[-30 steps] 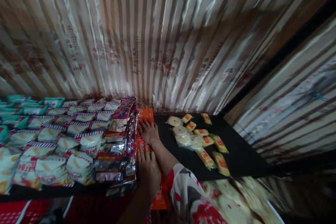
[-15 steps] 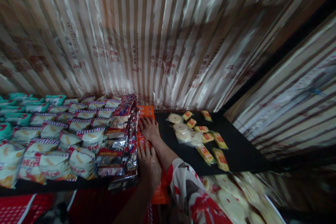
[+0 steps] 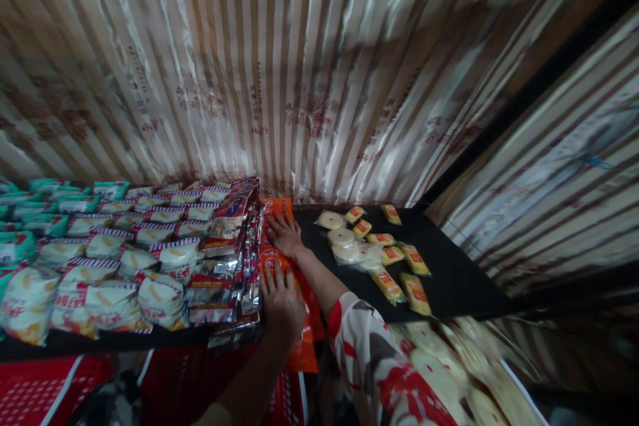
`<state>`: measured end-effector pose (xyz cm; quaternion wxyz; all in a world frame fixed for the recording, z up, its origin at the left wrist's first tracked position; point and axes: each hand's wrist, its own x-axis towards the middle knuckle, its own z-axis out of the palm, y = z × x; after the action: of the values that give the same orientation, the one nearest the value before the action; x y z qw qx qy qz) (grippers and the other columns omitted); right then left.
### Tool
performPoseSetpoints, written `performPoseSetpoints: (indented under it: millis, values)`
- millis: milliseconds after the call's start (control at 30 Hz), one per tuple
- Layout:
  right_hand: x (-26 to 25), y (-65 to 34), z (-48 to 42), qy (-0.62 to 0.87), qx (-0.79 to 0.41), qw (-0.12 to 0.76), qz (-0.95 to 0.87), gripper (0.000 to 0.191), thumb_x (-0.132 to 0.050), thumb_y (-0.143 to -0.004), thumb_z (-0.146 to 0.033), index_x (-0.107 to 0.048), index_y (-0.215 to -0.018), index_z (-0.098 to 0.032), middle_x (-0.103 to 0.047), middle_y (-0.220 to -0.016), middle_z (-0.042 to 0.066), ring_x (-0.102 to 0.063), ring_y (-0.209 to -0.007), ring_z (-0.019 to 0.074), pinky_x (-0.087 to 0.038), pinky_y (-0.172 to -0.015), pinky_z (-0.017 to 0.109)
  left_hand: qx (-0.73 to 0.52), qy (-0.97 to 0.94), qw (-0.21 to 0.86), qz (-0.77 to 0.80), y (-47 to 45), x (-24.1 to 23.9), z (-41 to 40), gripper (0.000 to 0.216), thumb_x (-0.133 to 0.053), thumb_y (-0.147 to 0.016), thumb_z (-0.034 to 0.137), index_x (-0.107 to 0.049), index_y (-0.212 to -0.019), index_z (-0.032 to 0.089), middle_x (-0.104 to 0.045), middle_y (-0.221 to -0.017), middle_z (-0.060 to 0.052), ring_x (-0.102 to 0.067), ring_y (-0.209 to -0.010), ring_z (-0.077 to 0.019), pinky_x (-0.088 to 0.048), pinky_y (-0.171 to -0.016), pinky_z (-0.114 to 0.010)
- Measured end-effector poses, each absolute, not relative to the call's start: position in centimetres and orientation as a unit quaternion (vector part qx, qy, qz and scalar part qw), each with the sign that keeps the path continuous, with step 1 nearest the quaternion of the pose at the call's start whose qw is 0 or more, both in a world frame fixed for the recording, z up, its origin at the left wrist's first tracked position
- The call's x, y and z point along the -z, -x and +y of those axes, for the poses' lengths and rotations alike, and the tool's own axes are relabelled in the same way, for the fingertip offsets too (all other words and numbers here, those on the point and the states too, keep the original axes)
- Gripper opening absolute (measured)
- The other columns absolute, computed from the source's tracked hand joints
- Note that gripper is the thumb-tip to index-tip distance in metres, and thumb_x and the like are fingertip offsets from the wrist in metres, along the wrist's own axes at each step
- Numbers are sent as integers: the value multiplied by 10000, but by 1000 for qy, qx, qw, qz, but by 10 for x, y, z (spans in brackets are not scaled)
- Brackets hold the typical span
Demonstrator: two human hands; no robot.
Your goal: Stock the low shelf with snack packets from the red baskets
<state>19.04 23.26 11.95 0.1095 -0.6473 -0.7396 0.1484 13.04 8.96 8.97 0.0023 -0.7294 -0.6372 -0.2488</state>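
Observation:
My right hand (image 3: 284, 237) lies flat with its fingers spread on the far part of some orange packets (image 3: 269, 206). Nearer to me, my left hand (image 3: 283, 303) also rests on the orange packaging, fingers stretched out and apart. The packets run from the curtain to the front edge of the black table, where one hangs slightly over; my hands and forearms hide much of them. Directly left of them, overlapping dark red and silver packets (image 3: 224, 246) stand in rows.
White snack bags (image 3: 112, 303) and green bags (image 3: 77, 205) fill the left of the black table (image 3: 464, 286). Yellow packets (image 3: 416, 293) and round white wrapped cakes (image 3: 344, 253) lie to the right. A striped curtain (image 3: 319, 80) hangs behind. Below are red baskets (image 3: 34, 389) and more wrapped cakes (image 3: 439, 366).
Both hands stay spread on the orange packets with barely any movement. More orange packaging shows beside my right forearm. The view has shifted slightly.

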Motion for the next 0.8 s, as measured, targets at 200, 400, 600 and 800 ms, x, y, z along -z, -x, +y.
performPoseSetpoints:
  millis: [200,400,600,800]
  values:
    - [-123,-220,201,675,-130,292,-665,429,-388,-834,-214,-525,-1240,-212,-412,-1392,34,-271,-1325,177,-207,-1080,365,222,730,-19,-646,-132,-90,91,471,-500,-717,194,-561,-1174,96,-416,-1370,-166,-245,-1323,-344,-234,-1064,-516]
    - [-112,-246,129,690,-171,436,-551,388,-362,-827,-261,-622,-1091,-148,-516,-1288,102,-458,-1202,189,-329,-1036,349,217,737,-13,-640,-131,-97,86,461,-468,-751,185,-532,-1194,75,-390,-1381,-193,-250,-1329,-312,-210,-1078,-507]
    - [-95,-239,90,672,-248,487,-500,439,-366,-833,-351,-601,-1126,-122,-536,-1268,118,-470,-1198,195,-311,-1058,360,188,725,-29,-662,-135,-106,83,467,-433,-770,185,-517,-1216,76,-396,-1379,-184,-252,-1327,-316,-228,-1070,-508]
    - [-90,-237,95,636,-312,514,-484,492,-368,-847,-453,-591,-1162,-148,-541,-1271,92,-459,-1212,198,-290,-1075,366,180,720,-22,-670,-137,-107,83,457,-418,-788,203,-519,-1221,95,-404,-1376,-170,-297,-1310,-306,-264,-1054,-496]
